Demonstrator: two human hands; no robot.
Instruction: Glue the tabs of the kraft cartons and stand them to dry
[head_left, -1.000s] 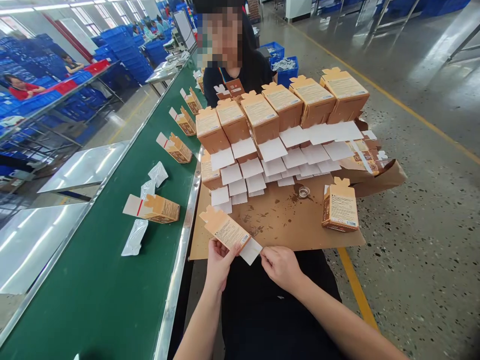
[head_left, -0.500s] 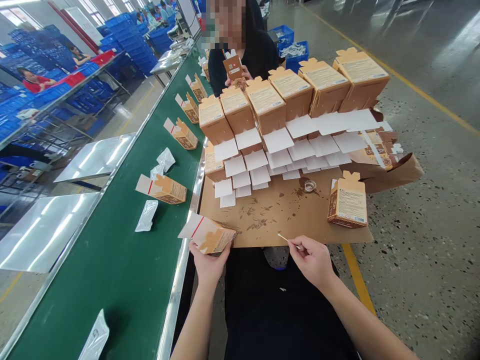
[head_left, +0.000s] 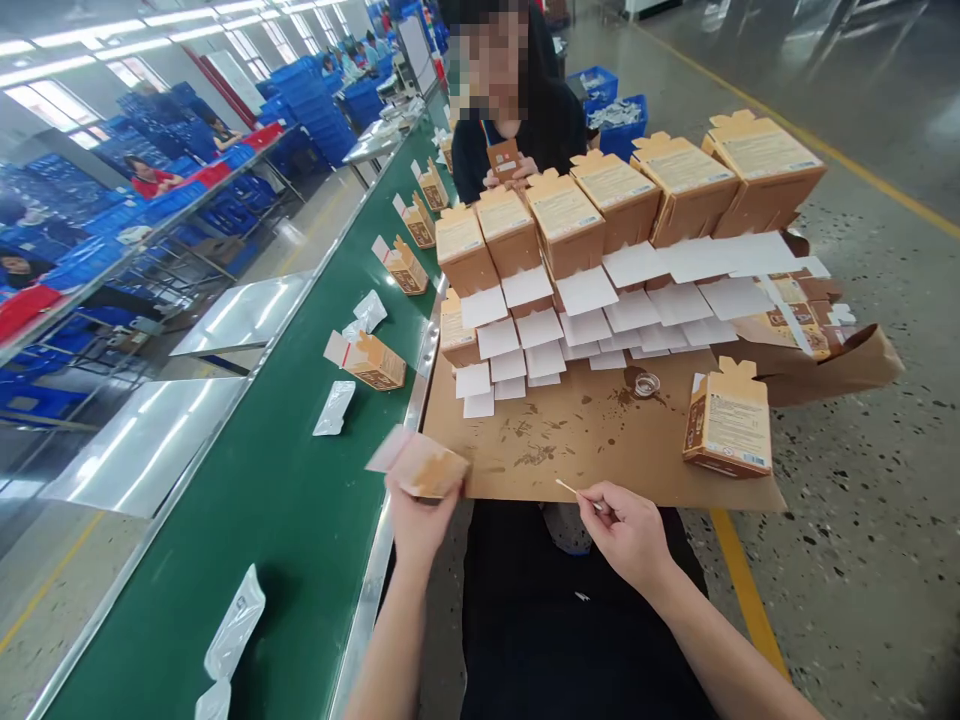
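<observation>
My left hand (head_left: 421, 518) is closed around a small brown and cream carton (head_left: 431, 470), blurred by motion, whose white flap stands open to the left. It is over the edge between the green conveyor belt (head_left: 300, 530) and the brown cardboard tabletop (head_left: 525, 470). In my right hand (head_left: 624, 525) a thin cotton swab (head_left: 566, 487) is pinched, its tip pointing left over the tabletop's near edge. Beyond it a small clear dish (head_left: 646, 385) sits among wet spots. One upright carton (head_left: 727, 425) stands at the right of the tabletop.
Stacked cartons (head_left: 566, 225) with white flaps line the tabletop's far side. On the belt are more cartons (head_left: 375, 362) and silvery packets (head_left: 335, 407). Across the stack a person (head_left: 517, 110) holds a small brown box. Blue crates (head_left: 619, 125) stand behind.
The view has swung left, so most things appear further right. Cartons and packets on the belt have moved away from me. Both hands keep their hold; the left one's carton has become blurred.
</observation>
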